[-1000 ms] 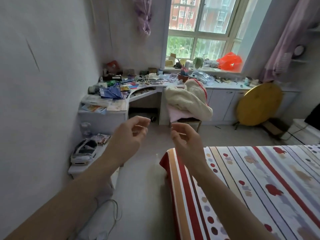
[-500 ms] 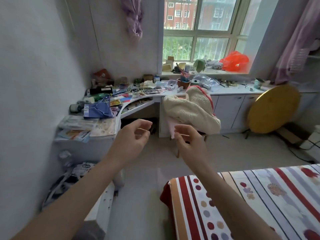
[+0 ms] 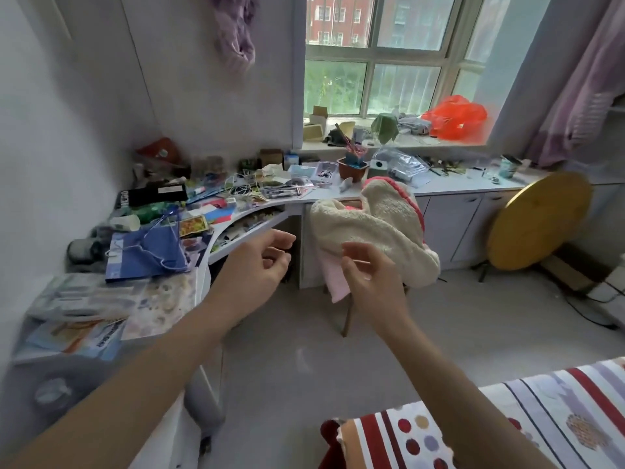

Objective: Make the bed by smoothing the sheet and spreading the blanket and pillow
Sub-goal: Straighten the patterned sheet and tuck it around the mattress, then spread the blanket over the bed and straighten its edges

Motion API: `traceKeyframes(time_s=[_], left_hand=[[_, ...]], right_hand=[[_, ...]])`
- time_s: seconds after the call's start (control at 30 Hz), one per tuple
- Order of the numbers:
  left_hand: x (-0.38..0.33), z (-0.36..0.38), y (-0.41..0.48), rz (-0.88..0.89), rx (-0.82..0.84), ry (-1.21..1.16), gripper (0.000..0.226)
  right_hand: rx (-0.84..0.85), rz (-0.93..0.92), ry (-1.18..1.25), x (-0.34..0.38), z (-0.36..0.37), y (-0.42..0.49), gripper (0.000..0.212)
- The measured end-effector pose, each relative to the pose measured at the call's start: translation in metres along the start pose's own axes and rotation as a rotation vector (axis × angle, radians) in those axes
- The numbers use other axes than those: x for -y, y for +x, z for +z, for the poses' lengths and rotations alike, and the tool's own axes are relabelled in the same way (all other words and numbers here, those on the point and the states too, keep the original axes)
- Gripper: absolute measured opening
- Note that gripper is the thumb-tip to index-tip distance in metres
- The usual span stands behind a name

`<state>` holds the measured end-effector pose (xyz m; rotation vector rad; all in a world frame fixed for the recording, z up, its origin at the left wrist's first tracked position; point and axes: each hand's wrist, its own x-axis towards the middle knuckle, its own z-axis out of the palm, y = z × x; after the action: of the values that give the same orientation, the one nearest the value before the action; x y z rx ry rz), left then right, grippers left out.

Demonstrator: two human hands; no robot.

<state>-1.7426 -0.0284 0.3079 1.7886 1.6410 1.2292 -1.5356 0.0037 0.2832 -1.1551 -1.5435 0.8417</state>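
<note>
A person's left hand point(image 3: 260, 262) and right hand point(image 3: 368, 275) are hovering side by side in mid-air over the floor. They are apart from each other, with fingers loosely curled and gripping nothing. Just beyond the right hand, a cream blanket point(image 3: 375, 231) with pink trim is lying heaped on a chair point(image 3: 347, 319), one leg of which is showing below it. A pink cloth point(image 3: 333, 282) is hanging from under the heap. The chair is standing at the front edge of a desk point(image 3: 453, 186) that is running under the window point(image 3: 389, 62) and curving round to the left wall. Clutter is covering most of the desk. A blue bag point(image 3: 145, 255) is lying toward its left end and a brown pot point(image 3: 351, 169) is standing near its back edge. An orange bag point(image 3: 456, 118) is resting on the sill. A round yellow board point(image 3: 537, 221) is leaning on its edge against the cabinets at the right. The striped, spotted sheet point(image 3: 524, 418) is covering the bed's corner at lower right, well apart from the blanket.
</note>
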Motion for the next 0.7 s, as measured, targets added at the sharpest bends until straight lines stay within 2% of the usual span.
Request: traceKeyframes(time_s=[0.33,0.7], left_hand=[[0.071,0.008,0.191,0.114,0.164,-0.027,0.025],[0.129,0.102,0.359,0.091,0.269,-0.029,0.022]], right_hand=[[-0.114,0.044,-0.089,-0.030,0.052,0.162,0.019],[-0.185,0.107,-0.085,-0.134,0.042,0.321,0.022]])
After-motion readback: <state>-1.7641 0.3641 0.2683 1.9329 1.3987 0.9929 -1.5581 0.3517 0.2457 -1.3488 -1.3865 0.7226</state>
